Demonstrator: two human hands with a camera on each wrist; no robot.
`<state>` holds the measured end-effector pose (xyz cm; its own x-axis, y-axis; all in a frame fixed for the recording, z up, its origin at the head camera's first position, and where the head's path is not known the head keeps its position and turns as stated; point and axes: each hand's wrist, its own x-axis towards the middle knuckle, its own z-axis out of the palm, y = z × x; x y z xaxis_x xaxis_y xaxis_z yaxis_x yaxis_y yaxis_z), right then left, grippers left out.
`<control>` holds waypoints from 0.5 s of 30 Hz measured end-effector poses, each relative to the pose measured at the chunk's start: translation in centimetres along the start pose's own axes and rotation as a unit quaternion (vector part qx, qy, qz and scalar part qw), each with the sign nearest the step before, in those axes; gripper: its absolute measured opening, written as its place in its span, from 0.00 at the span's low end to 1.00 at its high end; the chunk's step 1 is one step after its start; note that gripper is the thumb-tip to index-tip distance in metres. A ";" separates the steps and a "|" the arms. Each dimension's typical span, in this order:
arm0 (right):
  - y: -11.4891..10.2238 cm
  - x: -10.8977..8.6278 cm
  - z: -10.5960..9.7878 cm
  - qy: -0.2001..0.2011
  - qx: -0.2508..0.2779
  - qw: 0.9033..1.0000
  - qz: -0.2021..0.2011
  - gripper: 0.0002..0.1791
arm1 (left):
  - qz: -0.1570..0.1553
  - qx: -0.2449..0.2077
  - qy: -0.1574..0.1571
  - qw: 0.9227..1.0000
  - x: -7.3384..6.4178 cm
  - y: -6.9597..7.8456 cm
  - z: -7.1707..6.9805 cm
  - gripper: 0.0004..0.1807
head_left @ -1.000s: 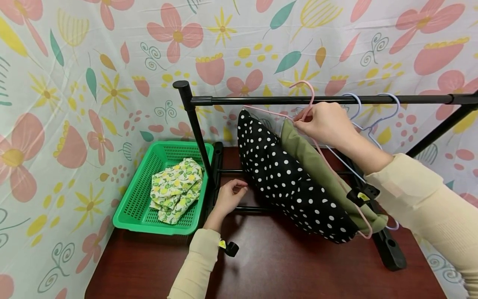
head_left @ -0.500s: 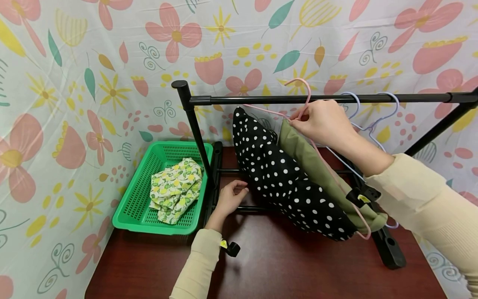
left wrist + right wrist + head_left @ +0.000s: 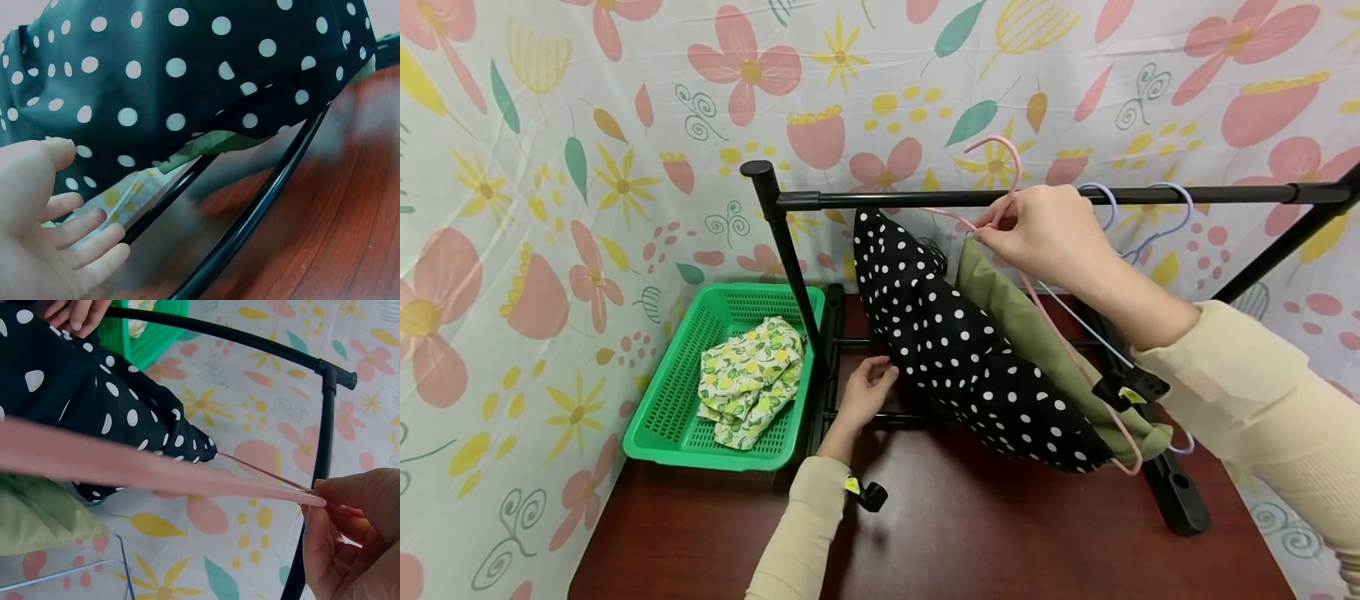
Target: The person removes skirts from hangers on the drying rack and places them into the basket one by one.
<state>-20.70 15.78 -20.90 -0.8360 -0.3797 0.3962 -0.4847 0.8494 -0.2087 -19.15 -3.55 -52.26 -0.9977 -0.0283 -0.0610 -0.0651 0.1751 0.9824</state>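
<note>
My right hand [image 3: 1045, 229] pinches a pink clothes hanger [image 3: 1051, 310] at the neck, with its hook rising above the black rail in the head view. A black cloth with white polka dots [image 3: 958, 333] hangs on the hanger, with olive-green cloth [image 3: 1018, 321] beside it. The right wrist view shows thumb and fingers [image 3: 319, 534] at the hanger's neck. My left hand [image 3: 862, 392] is below the rail, its fingers relaxed and empty, close to the polka-dot cloth's lower left side. In the left wrist view its fingers [image 3: 94, 244] are spread beneath the cloth's edge.
The black rack's rail [image 3: 880, 200] runs across the back, with two lilac hangers [image 3: 1172, 200] hooked on its right part. A green basket [image 3: 658, 408] at left holds a lemon-print cloth [image 3: 752, 379]. Rack feet [image 3: 1180, 496] stand on the brown table [image 3: 1000, 533].
My right hand has moved the pink hanger and its cloth a little left and up, and the hook stands higher over the rail. The left hand has barely moved.
</note>
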 end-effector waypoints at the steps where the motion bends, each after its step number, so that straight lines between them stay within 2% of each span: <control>1: -0.1 0.0 -0.1 0.001 0.001 1.000 -0.001 0.09 | -0.005 -0.013 -0.004 1.000 0.0 0.0 0.1 0.23; 5: -0.5 0.1 -0.3 -0.001 0.002 1.000 -0.002 0.10 | -0.029 -0.068 -0.017 0.997 0.1 -0.3 0.4 0.26; 8: -0.8 0.2 -0.4 0.002 0.000 1.000 -0.006 0.10 | -0.050 -0.115 -0.016 0.992 0.2 -0.6 0.6 0.27; 13: -1.3 0.2 -0.5 0.006 -0.005 1.000 -0.007 0.10 | -0.073 -0.181 -0.013 0.981 0.4 -1.4 1.0 0.28; 15: -1.4 0.2 -0.5 0.006 -0.004 1.000 -0.005 0.10 | -0.081 -0.213 -0.017 0.974 0.4 -1.5 1.2 0.29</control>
<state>-20.08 14.68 -20.04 -0.8278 -0.3834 0.4095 -0.4910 0.8483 -0.1982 -19.51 -2.68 -53.95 -0.9753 0.0131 -0.2205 -0.2166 -0.2530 0.9429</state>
